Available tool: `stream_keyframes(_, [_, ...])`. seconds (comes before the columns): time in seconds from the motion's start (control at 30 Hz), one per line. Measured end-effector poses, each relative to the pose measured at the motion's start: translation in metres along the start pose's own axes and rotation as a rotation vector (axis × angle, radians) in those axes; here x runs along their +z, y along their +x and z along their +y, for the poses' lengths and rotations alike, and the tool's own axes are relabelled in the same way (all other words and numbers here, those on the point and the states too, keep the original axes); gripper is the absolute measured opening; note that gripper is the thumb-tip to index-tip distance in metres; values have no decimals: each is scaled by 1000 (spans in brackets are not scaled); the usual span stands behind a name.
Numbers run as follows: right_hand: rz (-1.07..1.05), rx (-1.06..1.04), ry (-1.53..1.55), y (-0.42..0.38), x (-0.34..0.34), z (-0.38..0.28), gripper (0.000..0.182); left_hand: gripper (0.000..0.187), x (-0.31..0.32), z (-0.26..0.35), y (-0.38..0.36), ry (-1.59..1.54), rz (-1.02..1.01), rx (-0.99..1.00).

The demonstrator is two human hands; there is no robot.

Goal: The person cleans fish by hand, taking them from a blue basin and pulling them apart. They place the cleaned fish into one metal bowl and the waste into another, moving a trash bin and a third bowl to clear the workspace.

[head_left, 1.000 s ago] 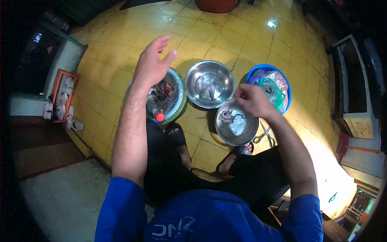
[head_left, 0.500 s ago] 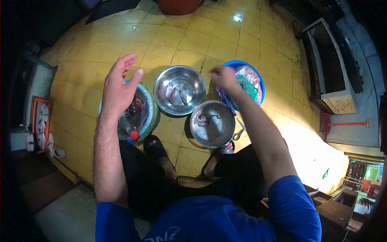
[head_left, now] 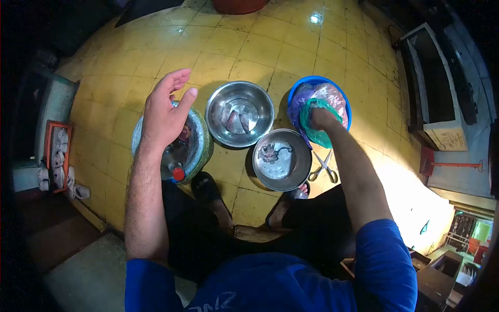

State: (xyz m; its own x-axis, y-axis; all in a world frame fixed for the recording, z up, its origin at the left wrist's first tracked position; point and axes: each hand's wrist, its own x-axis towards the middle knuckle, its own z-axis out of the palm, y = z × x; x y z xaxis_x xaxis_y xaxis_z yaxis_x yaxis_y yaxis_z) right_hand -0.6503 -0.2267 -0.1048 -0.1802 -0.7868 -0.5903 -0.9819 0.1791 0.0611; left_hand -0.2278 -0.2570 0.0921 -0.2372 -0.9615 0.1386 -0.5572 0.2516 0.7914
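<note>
Aloft, left hand [head_left: 165, 112], fingers [head_left: 178, 79] wide; right hand [head_left: 320, 117] down in green bag [head_left: 320, 138], hidden fingers' grip unclear.

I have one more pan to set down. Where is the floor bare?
Bare yellow floor stretches from beyond the larger steel bowl toward the reddish tub; a narrower strip lies between the sandals. It is crowded where the smaller bowl, the scissors and the blue basin sit close together.
</note>
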Motion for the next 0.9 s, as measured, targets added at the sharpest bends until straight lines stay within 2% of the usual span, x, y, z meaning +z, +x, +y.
stream_keyframes(0.2, [122,-9,75,-16,-17,10,29,39,5,4,-1,33,-31,74])
stream_keyframes(0.27, [187,-24,99,-22,-32,17,28,38,6,5,-3,33,-39,61])
stream_keyframes(0.3, [323,-97,150,-13,-28,27,25,38,8,3,-3,32,-38,61])
stream_keyframes(0.33, [324,-96,151,-7,-22,38,25,37,13,0,-4,4,-33,102])
stream_keyframes(0.4, [414,-97,432,-33,-53,39,29,37,20,3,-7,-26,-32,153])
stream_keyframes(0.43, [247,-47,610,-56,-76,29,31,36,25,9,-12,-31,-90,148])
stream_keyframes(0.47, [255,-39,609,-76,-90,22,31,35,31,15,-16,-38,-147,144])
stream_keyframes(0.53, [-1,-67,963,-111,-107,12,33,35,46,20,-23,-41,-200,170])
stream_keyframes(0.6, [-25,-108,972,-134,-109,1,33,39,61,24,-32,-77,-431,101])
stream_keyframes(0.67, [-74,-227,921,-148,-104,-13,23,40,75,34,-43,-65,-500,166])
stream_keyframes(0.7, [-83,-334,877,-158,-105,-21,24,42,85,34,-49,-104,-501,212])
stream_keyframes(0.73, [-88,-340,886,-160,-99,-29,24,48,93,34,-53,-115,-546,225])
stream_keyframes(0.8, [-40,-533,670,-161,-86,-42,39,58,106,36,-64,-46,-488,344])
stream_keyframes(0.83, [74,-695,601,-160,-77,-48,49,68,111,36,-66,-29,-434,465])
stream_keyframes(0.9, [90,-743,530,-165,-75,-66,48,70,114,40,-69,71,-445,492])
